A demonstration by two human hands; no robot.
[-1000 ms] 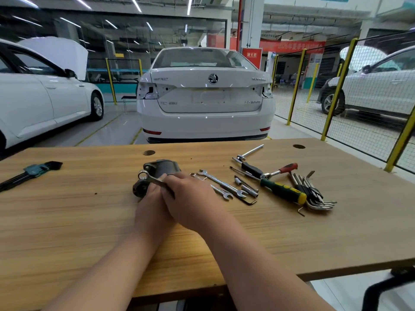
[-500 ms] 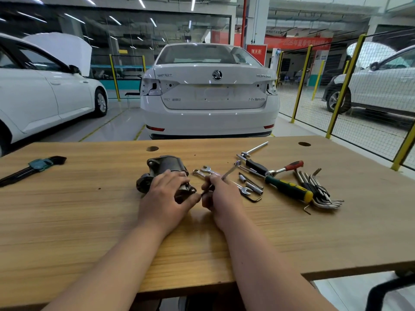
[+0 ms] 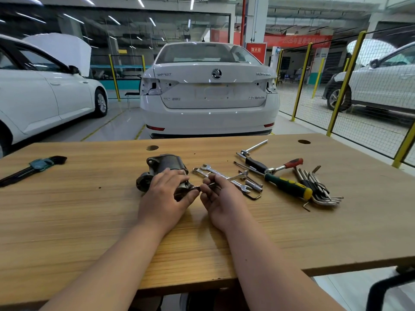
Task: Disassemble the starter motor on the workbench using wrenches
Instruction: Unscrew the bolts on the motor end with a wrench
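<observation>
Wooden workbench (image 3: pixel 67 221) with starter motor (image 3: pixel 167 163), wrenches (image 3: pixel 212 169).

— We see the bench (image 3: pixel 67 221) as pale wood, its grain showing and its finish matt.
— Our starter motor (image 3: pixel 166 163) is dull grey metal, rough and stained.
— Each wrench (image 3: pixel 234 177) is bright, polished metal. The screwdriver (image 3: pixel 289 187) handle looks like smooth plastic.
— We'd call the hex keys (image 3: pixel 323 194) dark metal, and the car (image 3: pixel 208 108) paint glossy.

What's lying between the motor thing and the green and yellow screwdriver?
In the head view, shiny wrenches lie on the bench between the starter motor and the screwdriver; the right hand holds one wrench there too.
</observation>
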